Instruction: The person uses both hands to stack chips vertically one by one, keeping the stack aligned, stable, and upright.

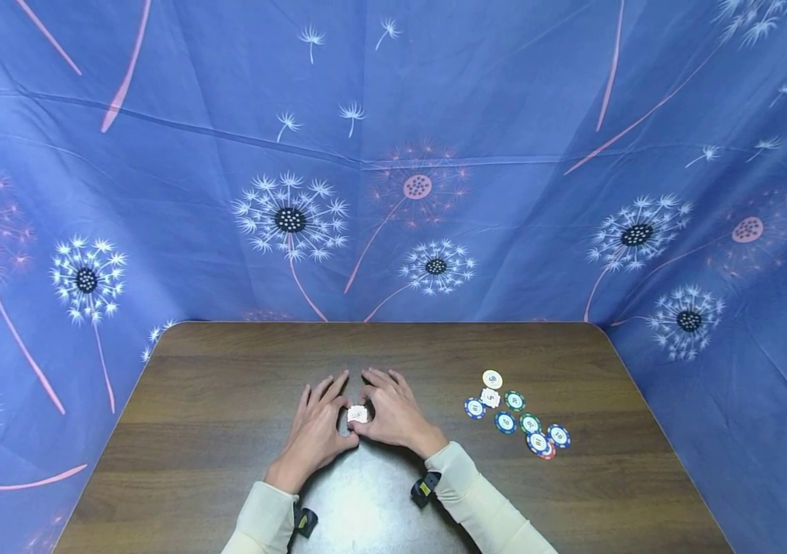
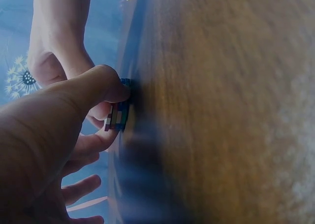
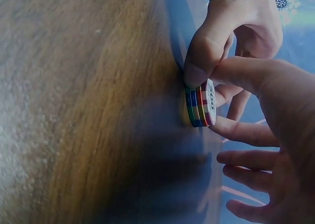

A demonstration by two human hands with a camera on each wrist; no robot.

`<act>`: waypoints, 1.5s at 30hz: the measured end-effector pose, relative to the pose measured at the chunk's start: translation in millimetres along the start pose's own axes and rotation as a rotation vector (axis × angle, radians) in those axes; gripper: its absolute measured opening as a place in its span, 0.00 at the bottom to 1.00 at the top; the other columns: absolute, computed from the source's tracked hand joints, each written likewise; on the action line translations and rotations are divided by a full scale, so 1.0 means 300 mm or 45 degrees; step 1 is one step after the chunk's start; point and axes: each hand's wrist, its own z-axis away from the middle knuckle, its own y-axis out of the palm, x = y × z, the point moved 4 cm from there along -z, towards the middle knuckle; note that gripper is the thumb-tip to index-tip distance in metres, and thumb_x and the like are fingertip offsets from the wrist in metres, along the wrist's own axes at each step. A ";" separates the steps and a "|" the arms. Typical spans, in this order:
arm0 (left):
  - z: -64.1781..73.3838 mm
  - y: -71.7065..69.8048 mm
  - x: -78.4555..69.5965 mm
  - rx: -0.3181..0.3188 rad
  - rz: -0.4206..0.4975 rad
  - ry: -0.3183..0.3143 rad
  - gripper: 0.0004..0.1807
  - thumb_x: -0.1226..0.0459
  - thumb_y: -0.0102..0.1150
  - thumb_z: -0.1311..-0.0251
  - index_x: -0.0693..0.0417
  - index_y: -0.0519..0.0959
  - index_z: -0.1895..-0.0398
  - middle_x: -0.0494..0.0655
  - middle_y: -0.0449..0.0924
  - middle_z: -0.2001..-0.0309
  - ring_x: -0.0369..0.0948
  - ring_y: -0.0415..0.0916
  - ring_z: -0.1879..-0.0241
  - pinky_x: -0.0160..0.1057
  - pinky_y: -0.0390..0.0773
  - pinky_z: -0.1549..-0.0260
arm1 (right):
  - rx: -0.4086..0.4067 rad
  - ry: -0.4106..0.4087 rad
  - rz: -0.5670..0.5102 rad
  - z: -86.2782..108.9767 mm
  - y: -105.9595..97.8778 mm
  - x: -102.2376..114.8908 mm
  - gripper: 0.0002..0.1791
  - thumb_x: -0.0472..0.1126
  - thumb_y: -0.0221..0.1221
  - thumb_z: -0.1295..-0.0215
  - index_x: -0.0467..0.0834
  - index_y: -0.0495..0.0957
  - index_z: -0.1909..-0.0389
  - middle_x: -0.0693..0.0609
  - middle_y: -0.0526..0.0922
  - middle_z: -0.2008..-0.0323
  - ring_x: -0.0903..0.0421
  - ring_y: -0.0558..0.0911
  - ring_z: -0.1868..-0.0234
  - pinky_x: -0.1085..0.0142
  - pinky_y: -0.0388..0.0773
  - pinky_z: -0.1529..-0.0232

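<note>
A short stack of poker chips (image 1: 358, 414) lies on the table between the two hands. Its top chip is pale and, in the right wrist view, reads 500; beneath it the stacked edges (image 3: 197, 108) show red, yellow, blue and green bands. My left hand (image 1: 317, 432) pinches the stack from the left with thumb and forefinger, its other fingers spread outward. From the right, my right hand (image 1: 396, 413) holds the same stack between thumb and forefinger. In the left wrist view, the thumb partly covers the stack (image 2: 118, 116).
To the right lie several loose chips: a yellow-rimmed chip (image 1: 492, 379), a white chip (image 1: 490, 398), a green chip (image 1: 515, 400) and blue ones, including a blue chip (image 1: 538, 442) overlapping a red chip (image 1: 548, 453). A blue dandelion-print cloth (image 1: 365, 254) hangs behind the wooden table (image 1: 213, 431).
</note>
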 end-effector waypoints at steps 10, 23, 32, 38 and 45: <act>0.002 0.000 -0.003 -0.004 -0.002 0.004 0.19 0.52 0.79 0.53 0.51 0.87 0.60 0.53 0.69 0.21 0.60 0.65 0.24 0.72 0.60 0.26 | -0.045 0.014 -0.126 0.041 -0.027 -0.014 0.21 0.58 0.72 0.39 0.46 0.86 0.56 0.39 0.78 0.29 0.41 0.73 0.25 0.37 0.64 0.24; 0.004 -0.002 -0.003 -0.088 0.014 0.028 0.19 0.52 0.82 0.54 0.50 0.86 0.63 0.54 0.72 0.24 0.60 0.68 0.25 0.73 0.63 0.29 | -0.370 0.091 -0.175 0.296 -0.123 -0.172 0.14 0.46 0.76 0.39 0.43 0.86 0.57 0.38 0.83 0.35 0.37 0.79 0.31 0.36 0.70 0.28; 0.007 0.003 -0.003 -0.135 0.019 0.052 0.19 0.53 0.83 0.56 0.50 0.86 0.64 0.55 0.73 0.24 0.60 0.69 0.26 0.74 0.64 0.30 | -0.453 0.210 -0.040 0.445 -0.172 -0.342 0.18 0.42 0.79 0.46 0.40 0.86 0.57 0.34 0.81 0.35 0.31 0.78 0.33 0.31 0.69 0.32; 0.010 0.000 -0.002 -0.130 0.023 0.051 0.19 0.53 0.83 0.56 0.50 0.86 0.64 0.55 0.73 0.24 0.61 0.69 0.26 0.74 0.64 0.30 | -0.409 0.229 0.020 0.477 -0.194 -0.429 0.24 0.40 0.81 0.52 0.38 0.86 0.54 0.31 0.78 0.33 0.29 0.74 0.31 0.31 0.67 0.31; 0.008 0.000 -0.003 -0.076 0.045 0.020 0.19 0.53 0.83 0.53 0.49 0.86 0.61 0.54 0.71 0.23 0.60 0.66 0.24 0.73 0.61 0.28 | -0.289 0.241 0.031 0.470 -0.201 -0.482 0.24 0.40 0.81 0.50 0.39 0.85 0.53 0.31 0.76 0.31 0.27 0.70 0.27 0.30 0.63 0.29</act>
